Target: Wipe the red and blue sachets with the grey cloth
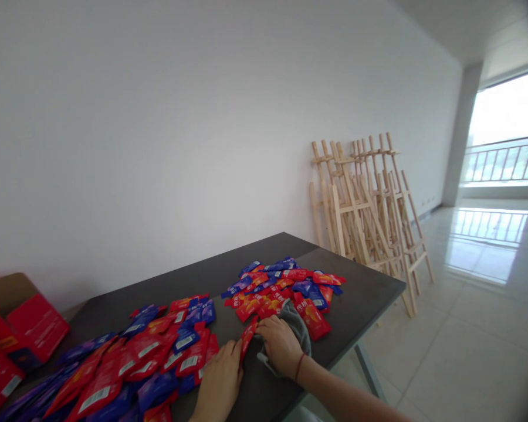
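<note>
My right hand (280,344) presses down on a grey cloth (295,326) on the dark table (369,296), its fingers curled over the cloth near a red sachet (247,337). My left hand (220,381) lies flat with its fingers together on the table beside it, touching the edge of the near heap of red and blue sachets (145,357). A second heap of red and blue sachets (281,287) lies just beyond the cloth.
An open red cardboard box (22,328) stands at the table's left end. Several wooden easels (369,205) lean on the white wall past the table's far corner. Shiny tiled floor (475,316) runs to a bright window with a railing.
</note>
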